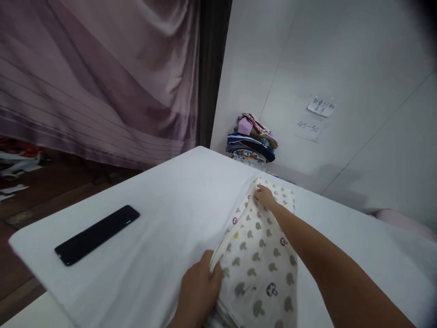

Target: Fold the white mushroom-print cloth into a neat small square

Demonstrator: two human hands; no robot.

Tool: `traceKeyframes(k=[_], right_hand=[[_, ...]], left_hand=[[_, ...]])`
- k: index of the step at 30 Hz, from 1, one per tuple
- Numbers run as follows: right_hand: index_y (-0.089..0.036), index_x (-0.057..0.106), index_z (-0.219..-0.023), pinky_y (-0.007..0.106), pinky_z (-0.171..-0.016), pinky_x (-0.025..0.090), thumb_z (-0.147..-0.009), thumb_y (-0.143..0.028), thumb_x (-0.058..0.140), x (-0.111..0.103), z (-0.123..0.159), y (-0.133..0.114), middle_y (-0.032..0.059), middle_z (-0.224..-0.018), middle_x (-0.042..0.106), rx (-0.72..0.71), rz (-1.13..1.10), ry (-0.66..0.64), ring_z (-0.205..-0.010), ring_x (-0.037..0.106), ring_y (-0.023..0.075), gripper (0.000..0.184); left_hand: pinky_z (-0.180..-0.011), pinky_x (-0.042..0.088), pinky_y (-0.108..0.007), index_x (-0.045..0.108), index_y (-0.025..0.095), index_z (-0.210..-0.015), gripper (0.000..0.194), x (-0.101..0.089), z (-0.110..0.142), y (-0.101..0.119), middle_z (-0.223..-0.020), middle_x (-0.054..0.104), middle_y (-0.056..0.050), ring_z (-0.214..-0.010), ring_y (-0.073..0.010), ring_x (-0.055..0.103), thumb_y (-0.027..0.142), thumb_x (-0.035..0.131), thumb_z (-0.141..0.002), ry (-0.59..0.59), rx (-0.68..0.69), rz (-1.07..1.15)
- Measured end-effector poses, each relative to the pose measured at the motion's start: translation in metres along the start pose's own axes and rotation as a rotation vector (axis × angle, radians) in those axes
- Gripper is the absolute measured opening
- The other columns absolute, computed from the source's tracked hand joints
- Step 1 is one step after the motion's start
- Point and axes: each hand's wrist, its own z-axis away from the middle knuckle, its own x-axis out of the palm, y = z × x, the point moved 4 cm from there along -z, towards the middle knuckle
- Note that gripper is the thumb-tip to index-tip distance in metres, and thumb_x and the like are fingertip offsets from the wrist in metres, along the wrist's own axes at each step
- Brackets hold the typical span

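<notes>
A folded white cloth (252, 255) with grey mushroom-like shapes and a few coloured ones lies on the white table (177, 196). Its near end runs out of view at the bottom. My left hand (200, 287) is closed on the cloth's left edge, thumb and fingers pinching the layers and lifting them slightly. Farther away, my right hand (264, 196) grips the cloth near its far left corner, and my forearm crosses over the right side of it. What kind of textile it is, I cannot tell.
A black phone (97, 234) lies on the left of the table. Against the wall (266, 82) at the back stands a stack of folded clothes (252, 139). Two paper notes (309, 128) are stuck there. A pink curtain (102, 77) hangs behind the table's left edge.
</notes>
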Motion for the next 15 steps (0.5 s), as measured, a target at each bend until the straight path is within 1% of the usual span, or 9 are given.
traceKeyframes(k=[2, 3, 5, 7, 9, 10, 12, 14, 15], right_hand=[[-0.019, 0.061, -0.113, 0.026, -0.080, 0.046, -0.074, -0.017, 0.052, -0.003, 0.020, 0.004, 0.0052, -0.104, 0.066, -0.058, 0.046, -0.026, -0.090, 0.061, 0.0181, 0.039], [-0.020, 0.063, -0.108, 0.026, -0.085, 0.044, -0.075, -0.017, 0.053, -0.005, 0.030, 0.005, 0.0042, -0.107, 0.065, -0.086, 0.066, -0.034, -0.096, 0.059, 0.0186, 0.035], [-0.021, 0.064, -0.108, 0.027, -0.089, 0.042, -0.076, -0.017, 0.053, -0.008, 0.047, 0.008, 0.0033, -0.110, 0.064, -0.123, 0.102, -0.049, -0.101, 0.058, 0.0190, 0.034], [-0.020, 0.061, -0.114, 0.028, -0.088, 0.043, -0.077, -0.018, 0.053, -0.011, 0.058, 0.011, 0.0042, -0.110, 0.064, -0.129, 0.137, -0.053, -0.098, 0.059, 0.0192, 0.038], [-0.020, 0.059, -0.118, 0.029, -0.088, 0.043, -0.078, -0.018, 0.052, -0.017, 0.062, 0.015, 0.0054, -0.112, 0.063, -0.130, 0.179, -0.038, -0.100, 0.059, 0.0201, 0.040], [-0.020, 0.058, -0.119, 0.030, -0.090, 0.042, -0.079, -0.019, 0.051, -0.021, 0.063, 0.017, 0.0058, -0.117, 0.061, -0.133, 0.199, -0.023, -0.104, 0.057, 0.0208, 0.040], [-0.019, 0.055, -0.122, 0.031, -0.098, 0.036, -0.080, -0.020, 0.050, -0.032, 0.063, 0.026, 0.0062, -0.127, 0.054, -0.132, 0.239, 0.018, -0.117, 0.048, 0.0219, 0.041], [-0.018, 0.052, -0.125, 0.033, -0.103, 0.031, -0.083, -0.022, 0.048, -0.044, 0.063, 0.042, 0.0075, -0.133, 0.048, -0.072, 0.294, 0.056, -0.123, 0.041, 0.0228, 0.043], [-0.017, 0.050, -0.126, 0.033, -0.103, 0.030, -0.084, -0.024, 0.046, -0.050, 0.063, 0.052, 0.0088, -0.134, 0.047, -0.025, 0.321, 0.073, -0.125, 0.040, 0.0234, 0.043]], left_hand=[[-0.065, 0.039, -0.028, 0.052, 0.020, -0.097, 0.023, 0.000, -0.001, -0.002, -0.081, 0.066, -0.005, -0.076, -0.0204, 0.062, 0.029, 0.035, -0.085, -0.012, -0.020, -0.130], [-0.065, 0.039, -0.029, 0.052, 0.020, -0.098, 0.023, 0.001, -0.001, -0.002, -0.083, 0.066, -0.005, -0.077, -0.0212, 0.062, 0.029, 0.034, -0.085, -0.014, -0.021, -0.166], [-0.066, 0.039, -0.030, 0.051, 0.020, -0.099, 0.024, 0.002, 0.001, -0.001, -0.084, 0.066, -0.006, -0.080, -0.0224, 0.062, 0.029, 0.034, -0.085, -0.012, -0.015, -0.202], [-0.067, 0.039, -0.031, 0.052, 0.020, -0.098, 0.024, 0.003, 0.003, 0.001, -0.083, 0.066, -0.006, -0.080, -0.0223, 0.062, 0.028, 0.034, -0.084, -0.008, 0.002, -0.208], [-0.066, 0.038, -0.030, 0.052, 0.020, -0.095, 0.023, 0.002, 0.005, 0.003, -0.084, 0.065, -0.005, -0.080, -0.0215, 0.061, 0.028, 0.034, -0.084, 0.005, 0.027, -0.194], [-0.066, 0.038, -0.030, 0.052, 0.020, -0.093, 0.023, 0.000, 0.006, 0.004, -0.086, 0.065, -0.005, -0.080, -0.0211, 0.061, 0.029, 0.033, -0.084, 0.018, 0.038, -0.178], [-0.067, 0.038, -0.030, 0.053, 0.020, -0.094, 0.025, -0.002, 0.006, 0.005, -0.093, 0.063, -0.004, -0.082, -0.0206, 0.060, 0.034, 0.033, -0.086, 0.053, 0.053, -0.136], [-0.068, 0.038, -0.030, 0.053, 0.020, -0.098, 0.031, -0.004, 0.005, 0.005, -0.100, 0.062, -0.005, -0.086, -0.0201, 0.060, 0.041, 0.033, -0.087, 0.080, 0.057, -0.104], [-0.068, 0.038, -0.029, 0.053, 0.020, -0.100, 0.033, -0.005, 0.004, 0.005, -0.102, 0.061, -0.005, -0.087, -0.0198, 0.059, 0.043, 0.033, -0.087, 0.086, 0.057, -0.099]])
